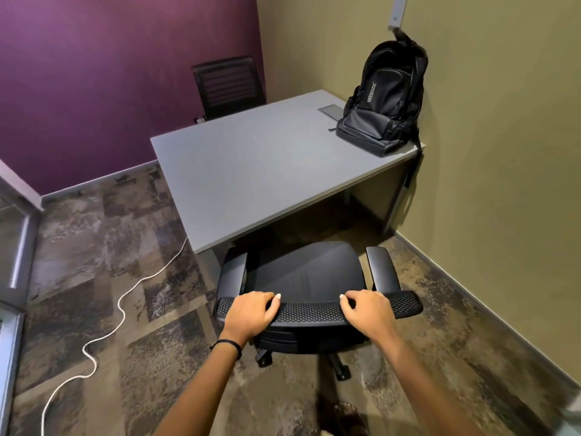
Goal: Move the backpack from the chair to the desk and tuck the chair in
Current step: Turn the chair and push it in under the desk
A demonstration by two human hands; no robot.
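Observation:
A black backpack (385, 99) stands upright on the far right corner of the grey desk (251, 171), leaning against the olive wall. A black office chair (306, 272) faces the desk, its seat front just under the desk's near edge. My left hand (251, 313) grips the left part of the chair's mesh backrest top. My right hand (367, 309) grips the right part of the same backrest top. The seat is bare.
A second black chair (228, 86) stands behind the desk by the purple wall. A white cable (122, 303) snakes over the carpet on the left. A glass partition (12, 247) is at far left; the olive wall (503, 152) closes the right.

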